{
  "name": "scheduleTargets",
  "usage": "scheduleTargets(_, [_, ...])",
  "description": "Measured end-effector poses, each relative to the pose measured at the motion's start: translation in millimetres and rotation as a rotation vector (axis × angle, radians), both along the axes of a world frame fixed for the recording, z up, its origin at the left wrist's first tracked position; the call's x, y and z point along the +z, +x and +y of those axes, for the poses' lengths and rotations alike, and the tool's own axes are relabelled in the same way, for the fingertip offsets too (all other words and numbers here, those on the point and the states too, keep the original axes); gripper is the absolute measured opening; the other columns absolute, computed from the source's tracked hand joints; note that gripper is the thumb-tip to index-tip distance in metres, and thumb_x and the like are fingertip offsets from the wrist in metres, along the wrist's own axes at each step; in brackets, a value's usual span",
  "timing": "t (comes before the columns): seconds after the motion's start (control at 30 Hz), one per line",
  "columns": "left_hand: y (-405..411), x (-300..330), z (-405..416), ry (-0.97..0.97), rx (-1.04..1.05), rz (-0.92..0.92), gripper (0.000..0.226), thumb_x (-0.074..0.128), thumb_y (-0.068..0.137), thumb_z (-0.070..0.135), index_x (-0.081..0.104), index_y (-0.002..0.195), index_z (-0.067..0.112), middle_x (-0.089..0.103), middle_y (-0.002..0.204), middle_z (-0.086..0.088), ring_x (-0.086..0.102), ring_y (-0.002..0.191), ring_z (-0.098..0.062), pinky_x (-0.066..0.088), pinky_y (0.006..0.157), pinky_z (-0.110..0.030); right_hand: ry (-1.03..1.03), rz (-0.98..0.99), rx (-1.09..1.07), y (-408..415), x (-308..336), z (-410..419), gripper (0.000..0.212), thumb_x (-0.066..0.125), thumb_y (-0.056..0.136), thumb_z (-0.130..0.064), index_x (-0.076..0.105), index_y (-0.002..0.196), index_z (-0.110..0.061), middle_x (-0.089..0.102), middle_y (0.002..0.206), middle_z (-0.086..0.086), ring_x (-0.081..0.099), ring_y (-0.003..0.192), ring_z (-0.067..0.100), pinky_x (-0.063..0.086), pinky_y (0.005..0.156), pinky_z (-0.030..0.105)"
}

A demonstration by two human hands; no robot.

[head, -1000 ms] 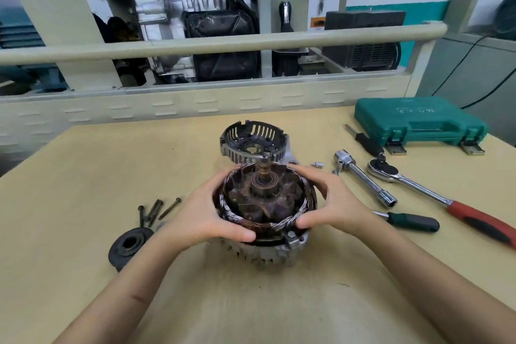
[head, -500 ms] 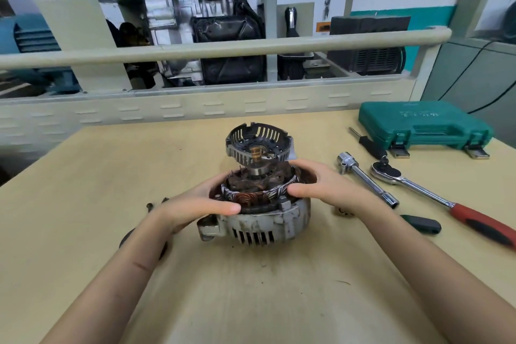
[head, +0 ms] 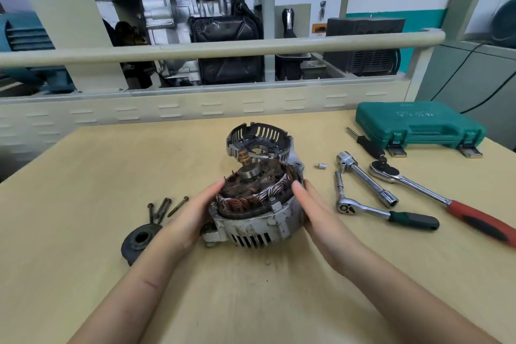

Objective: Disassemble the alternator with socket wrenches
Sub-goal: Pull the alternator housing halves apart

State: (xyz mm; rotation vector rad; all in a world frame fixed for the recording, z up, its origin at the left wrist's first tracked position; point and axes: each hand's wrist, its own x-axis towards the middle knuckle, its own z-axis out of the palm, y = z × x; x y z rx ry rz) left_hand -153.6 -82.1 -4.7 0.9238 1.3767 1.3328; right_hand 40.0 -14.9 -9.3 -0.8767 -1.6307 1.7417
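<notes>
The half-open alternator [head: 252, 220] lies tilted on the wooden table [head: 83, 176], its grey finned housing towards me and its copper windings and rusty rotor facing up and away. My left hand [head: 187, 215] lies against its left side with fingers straight. My right hand [head: 312, 209] lies against its right side, fingers straight too. The removed rear end cover [head: 258, 141] lies just behind it. A green-handled ratchet [head: 385, 213], a chrome socket extension [head: 365, 179] and a red-handled ratchet [head: 446, 201] lie to the right.
A black pulley [head: 139, 240] and several long bolts [head: 164, 208] lie left of the alternator. A small socket bit [head: 320, 166] and a black-handled driver [head: 368, 145] lie right of the cover. A shut green tool case [head: 418, 124] sits at back right. A rail runs behind the table.
The alternator has been set down and tipped so its housing faces me. Both hands have loosened from curled round the stator rim to lying flat against the sides.
</notes>
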Motion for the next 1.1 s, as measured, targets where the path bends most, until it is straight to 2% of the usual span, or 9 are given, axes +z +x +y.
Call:
scheduleTargets(0.1, [9,-2,-7,0.008,0.081,-0.086,0.039,0.055,0.062,0.054,0.076,0.083,0.029,0.073,0.092,0.002,0.07,0.084,-0.012,0.053,0.059,-0.019,0.012,0.017,-0.063,-13,3,2,0.111,0.048,0.039,-0.092,0.037,0.136,-0.039,0.051,0.126,-0.028,0.045,0.116,-0.007,0.036,0.097,0.023])
scheduleTargets(0.2, [27,-13,-19,0.06,0.133,-0.097,0.046,0.05,0.063,0.062,0.072,0.095,0.037,0.071,0.101,0.009,0.067,0.093,-0.007,0.048,0.077,-0.028,-0.001,0.011,-0.078,-21,6,19,0.085,0.043,0.056,-0.082,0.052,0.125,-0.034,0.059,0.123,-0.013,0.053,0.114,0.007,0.037,0.105,0.035])
scheduleTargets(0.37, [59,-27,-30,0.284,0.19,-0.085,0.061,0.053,0.08,0.053,0.039,0.134,0.03,0.054,0.127,0.021,0.05,0.113,0.011,0.042,0.082,-0.006,-0.133,0.078,0.072,-32,17,58,0.038,0.04,0.091,-0.05,0.067,0.097,-0.024,0.072,0.099,-0.001,0.067,0.096,0.016,0.046,0.09,0.033])
scheduleTargets(0.5, [62,-32,-28,0.324,0.232,-0.141,0.052,0.039,0.084,0.044,0.04,0.133,0.027,0.053,0.127,0.02,0.051,0.108,0.015,0.043,0.077,-0.003,-0.11,0.005,0.037,-35,21,67,0.043,0.037,0.095,-0.046,0.063,0.109,-0.015,0.07,0.106,0.004,0.065,0.097,0.018,0.047,0.091,0.032])
scheduleTargets(0.67, [19,-10,-3,0.241,0.483,-0.081,0.048,0.024,0.098,0.042,0.039,0.136,0.017,0.039,0.144,0.0,0.034,0.131,-0.007,0.023,0.109,-0.024,0.083,0.007,-0.338,-19,6,35,0.05,0.032,0.096,-0.048,0.045,0.135,-0.019,0.046,0.138,-0.006,0.041,0.125,0.01,0.029,0.109,0.034])
scheduleTargets(0.77, [11,7,22,0.182,0.322,-0.105,0.045,0.026,0.098,0.04,0.059,0.117,0.014,0.059,0.124,-0.003,0.053,0.116,-0.016,0.036,0.102,-0.03,0.06,0.137,-0.293,-24,3,-2,0.053,0.038,0.094,-0.047,0.03,0.142,-0.027,0.035,0.137,-0.018,0.031,0.125,-0.001,0.024,0.105,0.022])
scheduleTargets(0.87, [14,6,26,0.181,0.249,-0.07,0.041,0.037,0.096,0.026,0.073,0.078,0.017,0.073,0.083,0.005,0.068,0.078,-0.007,0.051,0.065,-0.015,0.101,0.113,-0.331,-38,6,-11,0.055,0.043,0.093,-0.044,0.025,0.142,-0.027,0.033,0.133,-0.013,0.031,0.13,0.008,0.025,0.113,0.037])
scheduleTargets(0.93, [15,3,21,0.214,0.301,-0.06,0.033,0.04,0.095,0.018,0.071,0.086,0.017,0.073,0.081,0.008,0.067,0.076,-0.002,0.05,0.059,-0.011,0.107,0.12,-0.353,-41,9,-3,0.048,0.044,0.093,-0.04,0.031,0.138,-0.026,0.038,0.128,-0.011,0.037,0.127,0.011,0.029,0.111,0.038])
scheduleTargets(1.1, [47,-13,-6,0.321,0.368,-0.005,0.03,0.041,0.094,0.025,0.058,0.119,0.024,0.065,0.112,0.02,0.057,0.104,0.008,0.045,0.079,-0.008,0.071,0.062,-0.142,-38,24,35,0.021,0.043,0.095,-0.03,0.058,0.107,-0.02,0.063,0.113,0.005,0.059,0.103,0.016,0.047,0.087,0.027])
